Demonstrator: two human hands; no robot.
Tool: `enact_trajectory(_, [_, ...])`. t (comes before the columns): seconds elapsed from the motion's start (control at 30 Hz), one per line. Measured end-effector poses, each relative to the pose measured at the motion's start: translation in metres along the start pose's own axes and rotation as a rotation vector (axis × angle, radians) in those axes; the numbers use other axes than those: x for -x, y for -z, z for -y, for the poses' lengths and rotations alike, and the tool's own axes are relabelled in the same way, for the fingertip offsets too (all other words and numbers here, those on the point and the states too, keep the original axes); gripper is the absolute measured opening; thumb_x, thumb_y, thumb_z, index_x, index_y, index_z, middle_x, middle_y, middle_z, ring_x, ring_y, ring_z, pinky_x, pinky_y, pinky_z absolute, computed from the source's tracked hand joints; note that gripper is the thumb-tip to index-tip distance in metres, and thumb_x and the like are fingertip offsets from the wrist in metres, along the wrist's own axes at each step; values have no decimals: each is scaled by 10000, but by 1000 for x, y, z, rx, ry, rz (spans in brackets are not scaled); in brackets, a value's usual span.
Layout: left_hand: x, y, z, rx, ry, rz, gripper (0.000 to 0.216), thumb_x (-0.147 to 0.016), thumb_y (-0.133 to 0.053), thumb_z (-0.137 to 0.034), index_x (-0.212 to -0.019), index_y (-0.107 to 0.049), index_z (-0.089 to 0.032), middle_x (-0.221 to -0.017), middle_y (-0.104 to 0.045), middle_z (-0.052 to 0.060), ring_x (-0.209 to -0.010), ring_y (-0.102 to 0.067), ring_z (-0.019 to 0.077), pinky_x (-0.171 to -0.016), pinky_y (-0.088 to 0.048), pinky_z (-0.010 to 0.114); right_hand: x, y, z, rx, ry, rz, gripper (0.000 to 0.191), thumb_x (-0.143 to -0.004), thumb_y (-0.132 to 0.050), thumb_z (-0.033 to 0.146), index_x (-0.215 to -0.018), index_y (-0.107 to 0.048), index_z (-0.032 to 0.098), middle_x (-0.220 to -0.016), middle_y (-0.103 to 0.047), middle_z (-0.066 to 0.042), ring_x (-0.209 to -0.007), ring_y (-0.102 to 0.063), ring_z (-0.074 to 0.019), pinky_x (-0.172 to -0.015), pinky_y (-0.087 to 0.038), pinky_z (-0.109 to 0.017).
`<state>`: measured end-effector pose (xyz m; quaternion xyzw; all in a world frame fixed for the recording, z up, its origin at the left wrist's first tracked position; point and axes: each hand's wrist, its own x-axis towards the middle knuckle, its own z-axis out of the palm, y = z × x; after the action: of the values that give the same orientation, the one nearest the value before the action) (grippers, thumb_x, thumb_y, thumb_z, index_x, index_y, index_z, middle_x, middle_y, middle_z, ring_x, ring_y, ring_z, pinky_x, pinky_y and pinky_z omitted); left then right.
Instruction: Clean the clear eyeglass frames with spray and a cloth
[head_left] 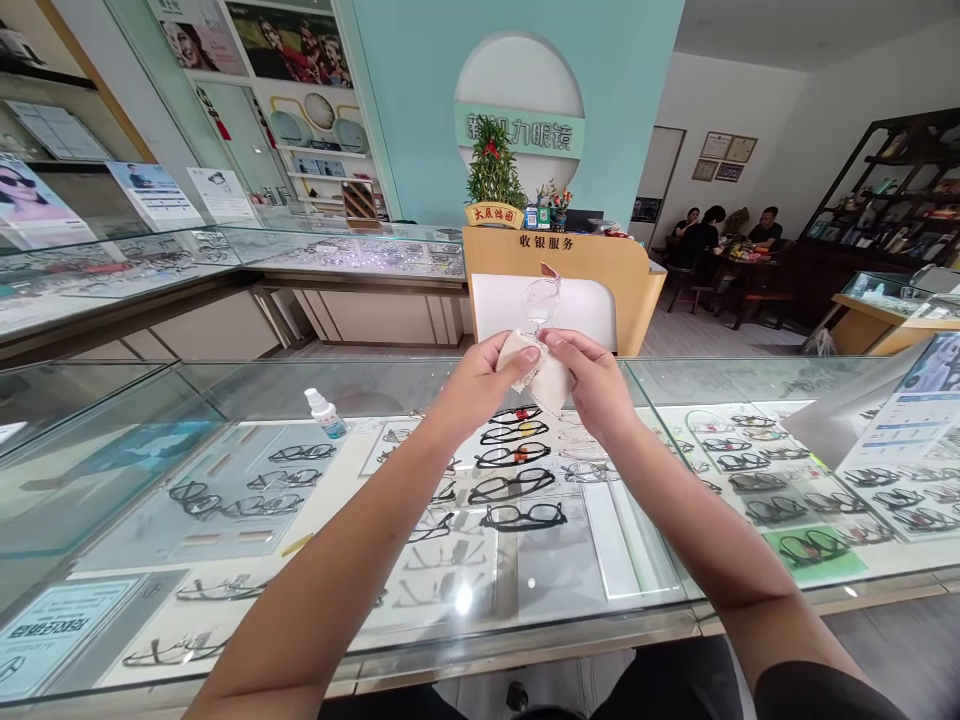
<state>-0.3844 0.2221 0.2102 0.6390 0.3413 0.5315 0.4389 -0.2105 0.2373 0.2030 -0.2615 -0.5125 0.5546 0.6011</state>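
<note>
My left hand [487, 380] is closed on a cream cleaning cloth [553, 388], its thumb pressing the folded fabric. Between both hands, a pair of eyeglasses [541, 302] stands on end above the glass counter. One clear round lens points up; the cloth covers the lower part. My right hand [591, 375] pinches the eyeglasses near the bridge, with the cloth hanging against its fingers. Below and left of my hands, a small white spray bottle [325, 414] stands on the counter.
Beneath my arms, the glass display case [555, 600] holds rows of spectacle frames. A printed sign [911, 410] stands at the right. Beyond are a wooden cashier desk [637, 290] with a potted plant [495, 175], more showcases at left, and several people seated at a table.
</note>
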Motion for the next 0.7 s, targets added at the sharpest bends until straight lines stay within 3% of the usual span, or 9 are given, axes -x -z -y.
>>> enact_trajectory(0.23, [7, -13, -1, -57, -58, -70, 552, -923, -816, -705, -1093, -764, -182, -866, -675, 15, -794, -559, 170, -725, -456, 278, 7, -9, -3, -98, 13, -40, 282, -749, -978, 521, -894, -869, 305, -1057, -868, 1, -1031, -748, -228, -973, -600, -359])
enact_trajectory(0.4, [11, -20, -2, -122, -140, -116, 566, -1010, -684, -738, -1072, -762, -180, -929, -728, 45, -876, -610, 197, -785, -493, 294, 12, -11, 3, -128, 36, 17, 267, -775, -967, 506, -824, -818, 290, -976, -867, 11, -850, -730, -191, -842, -604, -334])
enact_trajectory(0.53, [11, -16, -3, -150, -167, -65, 599, -1024, -631, -769, -954, -725, -181, -924, -713, 57, -862, -588, 197, -791, -489, 306, 11, -10, 7, -112, 48, 17, 251, -788, -954, 489, -829, -806, 291, -967, -866, 3, -864, -750, -208, -875, -620, -361])
enact_trajectory(0.7, [12, -17, -6, -52, -101, 25, 542, -959, -772, -695, -1126, -727, -181, -953, -692, 38, -858, -579, 183, -778, -485, 284, 9, -7, 9, -35, 75, -5, 245, -816, -925, 480, -825, -785, 279, -962, -859, -7, -827, -727, -195, -796, -589, -345])
